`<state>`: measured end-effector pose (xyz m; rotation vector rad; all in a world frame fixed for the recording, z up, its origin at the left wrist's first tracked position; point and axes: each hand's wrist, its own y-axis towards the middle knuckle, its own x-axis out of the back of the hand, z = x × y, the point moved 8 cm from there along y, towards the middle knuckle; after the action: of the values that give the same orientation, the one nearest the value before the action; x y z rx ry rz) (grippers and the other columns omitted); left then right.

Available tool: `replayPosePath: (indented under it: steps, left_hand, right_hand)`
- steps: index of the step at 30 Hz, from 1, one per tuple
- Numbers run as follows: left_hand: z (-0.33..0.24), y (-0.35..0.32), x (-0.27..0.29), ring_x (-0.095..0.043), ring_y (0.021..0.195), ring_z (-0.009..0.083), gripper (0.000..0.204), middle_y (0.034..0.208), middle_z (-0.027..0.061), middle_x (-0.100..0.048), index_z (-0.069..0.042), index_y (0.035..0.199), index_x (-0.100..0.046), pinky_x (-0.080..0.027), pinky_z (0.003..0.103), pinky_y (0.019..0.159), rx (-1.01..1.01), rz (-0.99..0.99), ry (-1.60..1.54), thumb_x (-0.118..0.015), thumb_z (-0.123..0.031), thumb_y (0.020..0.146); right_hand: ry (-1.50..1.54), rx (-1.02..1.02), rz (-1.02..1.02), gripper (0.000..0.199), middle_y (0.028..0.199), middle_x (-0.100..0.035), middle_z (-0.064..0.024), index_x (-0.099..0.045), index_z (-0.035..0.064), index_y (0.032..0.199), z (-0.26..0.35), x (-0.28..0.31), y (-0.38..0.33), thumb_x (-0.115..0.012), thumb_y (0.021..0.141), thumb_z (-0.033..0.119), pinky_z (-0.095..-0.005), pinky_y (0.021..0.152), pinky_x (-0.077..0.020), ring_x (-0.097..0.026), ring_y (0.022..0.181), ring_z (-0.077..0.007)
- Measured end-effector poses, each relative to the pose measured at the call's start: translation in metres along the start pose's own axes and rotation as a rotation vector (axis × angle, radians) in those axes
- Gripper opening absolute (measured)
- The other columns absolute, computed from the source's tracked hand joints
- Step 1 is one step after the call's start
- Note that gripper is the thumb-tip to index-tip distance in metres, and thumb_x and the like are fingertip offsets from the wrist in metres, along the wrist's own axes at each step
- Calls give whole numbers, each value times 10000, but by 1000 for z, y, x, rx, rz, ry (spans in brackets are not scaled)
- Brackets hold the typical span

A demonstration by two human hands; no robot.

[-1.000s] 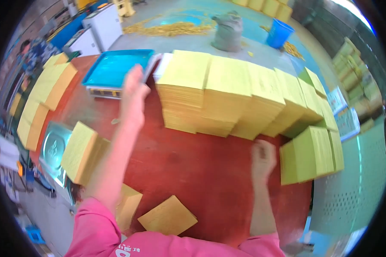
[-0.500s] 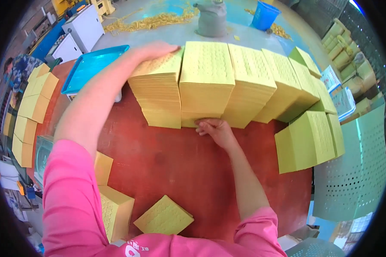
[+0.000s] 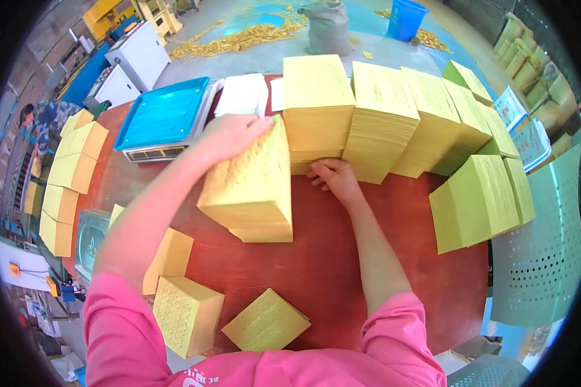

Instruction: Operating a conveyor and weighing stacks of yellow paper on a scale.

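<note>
My left hand [image 3: 235, 137] is closed over the far top edge of a tall stack of yellow embossed paper [image 3: 255, 187]. That stack stands nearer to me than the row behind it and looks slightly tilted. At the foot of a neighbouring paper stack [image 3: 319, 84], my right hand [image 3: 334, 179] has its fingers curled together, touching or close to its lower front edge. Whatever those fingers may pinch is hidden. Further right, the row goes on with another yellow stack [image 3: 384, 97], and more stacks [image 3: 474, 203] curve round toward me.
A scale with a blue tray [image 3: 164, 115] stands at the back left beside white sheets [image 3: 242, 95]. Small yellow stacks [image 3: 186, 316] and a loose pile [image 3: 266, 320] lie near me on the red table [image 3: 323, 258]. Another person [image 3: 45, 119] is at far left.
My left hand has drawn the leftmost stack toward me and out of the row, uncovering the white sheets behind. The right hand stays near the foot of the neighbouring stack. The view has shifted slightly.
</note>
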<state>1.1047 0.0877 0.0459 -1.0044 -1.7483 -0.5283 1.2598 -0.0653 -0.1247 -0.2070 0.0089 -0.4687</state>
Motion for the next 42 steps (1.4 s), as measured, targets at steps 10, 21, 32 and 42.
replayPosePath:
  steps: [10,21,32,42]
  left_hand:
    - [-4,6,6,-560,1220,239,483,1332,101,-599,-28,1294,-601,-413,359,1051,-219,185,-232,-486,-400,1009]
    - [-12,64,-32,-644,1001,190,812,1279,144,-607,3,1448,-398,-539,303,831,13,326,-647,-819,-203,784]
    - [-41,60,-45,-688,913,221,668,1099,132,-693,-23,1321,-556,-564,354,805,255,501,-712,-849,-224,756]
    - [-28,90,-69,-667,982,245,545,1182,175,-654,43,1293,-551,-571,332,804,173,583,-770,-755,-212,857]
  right_hand:
    - [-112,283,-294,382,994,-670,-76,-588,16,1209,-7,51,-72,-715,884,173,-290,684,-534,-655,809,-142]
    - [-544,107,-857,973,1359,-499,-247,-302,-36,1470,16,213,-133,-828,757,366,-399,952,-481,-573,1111,-321]
    - [-535,37,-865,1088,1562,-179,-285,-143,-45,1511,23,136,-84,-795,773,416,-455,1120,-352,-296,1412,-419]
    - [-599,42,-915,1023,1535,-218,-284,-182,-57,1485,29,142,-67,-790,782,372,-481,1063,-404,-393,1329,-442]
